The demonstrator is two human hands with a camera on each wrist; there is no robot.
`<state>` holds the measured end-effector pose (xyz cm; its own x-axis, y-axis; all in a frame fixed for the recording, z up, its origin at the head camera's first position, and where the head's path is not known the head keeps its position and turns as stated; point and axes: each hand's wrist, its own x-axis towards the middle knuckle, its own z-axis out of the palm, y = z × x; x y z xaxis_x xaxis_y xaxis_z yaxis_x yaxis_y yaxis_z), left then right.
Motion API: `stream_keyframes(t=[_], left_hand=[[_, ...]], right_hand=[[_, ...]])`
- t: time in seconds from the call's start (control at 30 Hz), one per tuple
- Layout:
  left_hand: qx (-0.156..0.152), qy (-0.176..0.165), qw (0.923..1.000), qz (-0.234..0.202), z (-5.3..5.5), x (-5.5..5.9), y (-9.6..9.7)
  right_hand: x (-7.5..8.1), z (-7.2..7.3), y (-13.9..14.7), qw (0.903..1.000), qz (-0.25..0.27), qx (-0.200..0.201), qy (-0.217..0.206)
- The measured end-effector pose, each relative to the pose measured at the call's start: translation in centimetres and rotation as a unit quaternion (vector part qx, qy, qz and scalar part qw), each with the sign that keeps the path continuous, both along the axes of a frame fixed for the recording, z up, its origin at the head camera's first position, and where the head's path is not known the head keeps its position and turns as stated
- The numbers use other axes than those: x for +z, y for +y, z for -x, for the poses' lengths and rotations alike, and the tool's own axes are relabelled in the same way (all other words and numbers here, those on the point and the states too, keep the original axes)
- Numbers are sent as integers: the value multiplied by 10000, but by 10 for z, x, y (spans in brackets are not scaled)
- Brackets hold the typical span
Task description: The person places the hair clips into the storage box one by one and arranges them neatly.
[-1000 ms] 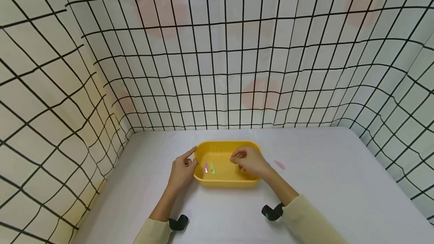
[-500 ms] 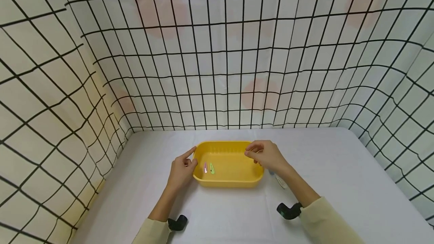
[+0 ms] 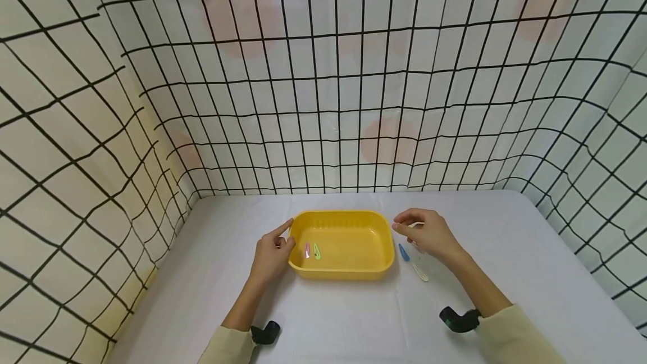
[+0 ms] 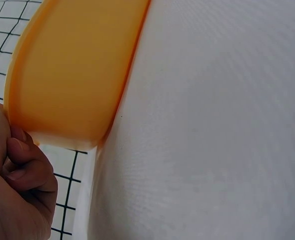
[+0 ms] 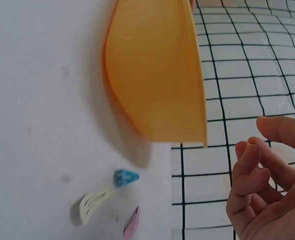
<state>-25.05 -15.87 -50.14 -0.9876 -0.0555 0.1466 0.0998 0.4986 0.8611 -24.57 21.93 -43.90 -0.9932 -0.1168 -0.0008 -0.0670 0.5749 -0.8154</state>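
A shallow yellow tray (image 3: pixel 349 249) has a pink hair clip (image 3: pixel 306 250) and a green hair clip (image 3: pixel 317 251) lying at its left end. My left hand (image 3: pixel 272 251) holds that end by the rim, index finger along the edge; the left wrist view shows its other fingers curled below. Just off the tray's right end hovers my right hand (image 3: pixel 427 235), thumb and fingers apart with nothing between them. Near it on the table lie a blue hair clip (image 3: pixel 404 253), a cream hair clip (image 3: pixel 420 272) and another pink hair clip (image 5: pixel 131 223), mostly hidden by the hand in the head view.
A white cloth covers the table (image 3: pixel 343 319). Black grid netting (image 3: pixel 349 100) over white sheeting rises behind it and along both sides. A black wrist camera (image 3: pixel 460 319) sits below the right hand, another wrist camera (image 3: pixel 266 332) below the left.
My right hand has moved right, from over the tray to beyond its right end, uncovering the blue and cream clips. The left hand stays at the rim, and both clips inside lie as before.
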Motion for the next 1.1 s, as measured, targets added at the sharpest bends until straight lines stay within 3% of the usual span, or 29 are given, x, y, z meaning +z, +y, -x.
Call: stream_keyframes(t=[0.2, 0.6, 1.1], left_hand=[[4, -18, 10000, 18, 0, 1, 1], [7, -57, 10000, -42, -1, 2, 1], [57, -154, 9998, -76, -1, 0, 0]], right_hand=[[-9, -3, 21, 9995, -265, -126, 136], [-47, 0, 48, 9967, -599, -479, -261], [-72, 6, 55, 9956, -869, -353, -55]])
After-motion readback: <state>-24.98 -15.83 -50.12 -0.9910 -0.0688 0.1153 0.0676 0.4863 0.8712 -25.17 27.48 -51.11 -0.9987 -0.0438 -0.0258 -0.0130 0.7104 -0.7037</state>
